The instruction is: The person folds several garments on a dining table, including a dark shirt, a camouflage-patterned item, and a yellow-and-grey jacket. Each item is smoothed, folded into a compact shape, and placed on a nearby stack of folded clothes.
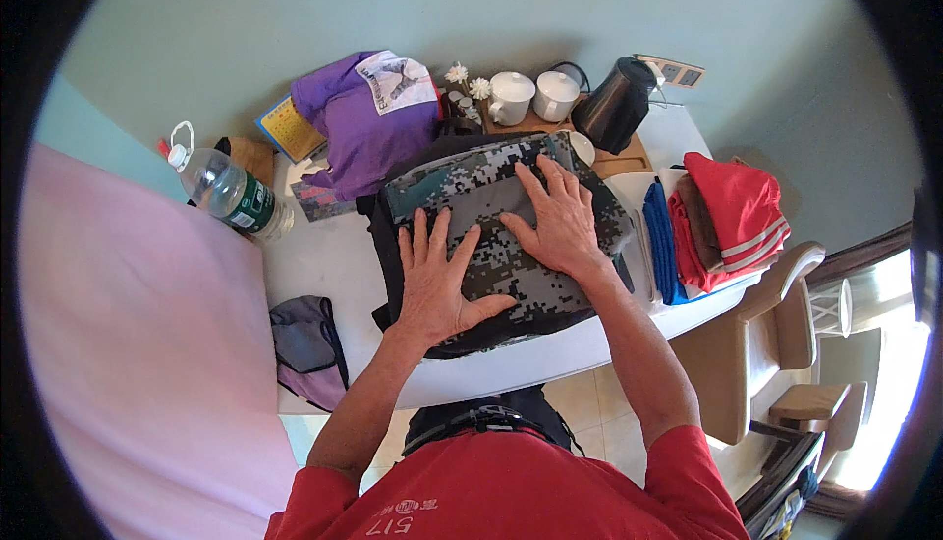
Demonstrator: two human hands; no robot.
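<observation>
A folded garment in grey and black digital camouflage [516,282] lies on a white table [324,252], on top of other dark cloth. My left hand [435,282] rests flat on its left part, fingers spread. On its upper right part my right hand [556,219] also lies flat, fingers apart. Neither hand grips anything. Dark fabric shows past the camouflage cloth at its left and upper edges; how many layers lie beneath is hidden.
Behind stand a crumpled purple shirt [368,135], white lidded mugs [511,98] and a black kettle [613,105]. Folded clothes [707,238] are stacked right, near a tan chair [737,348]. Left are a plastic bottle [228,190], a grey and pink cloth item [306,341] and pink fabric [147,319].
</observation>
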